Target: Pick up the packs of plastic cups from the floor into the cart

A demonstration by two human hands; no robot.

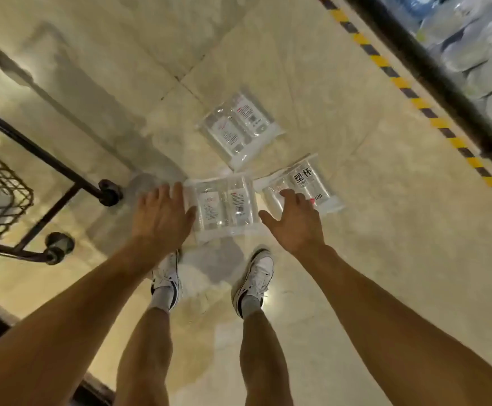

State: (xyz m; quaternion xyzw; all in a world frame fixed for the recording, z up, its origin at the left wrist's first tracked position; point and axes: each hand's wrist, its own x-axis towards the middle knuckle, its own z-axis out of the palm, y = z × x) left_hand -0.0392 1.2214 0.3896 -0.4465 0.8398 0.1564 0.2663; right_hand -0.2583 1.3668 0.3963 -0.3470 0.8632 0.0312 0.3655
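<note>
Three packs of plastic cups (224, 206) flat on the floor (356, 230), left hand (160, 218) and right hand (297, 224) above the nearest pack, fingers spread wide, empty, cart (1, 197) at left

The cream, marbled floor (385, 259) is showing through the clear packs (224, 206), which are carrying white labels with red and black print, while yellow-and-black striped tape (400, 82) is crossing the upper right and white shoes (258, 273) are showing what seems black trim.
</note>
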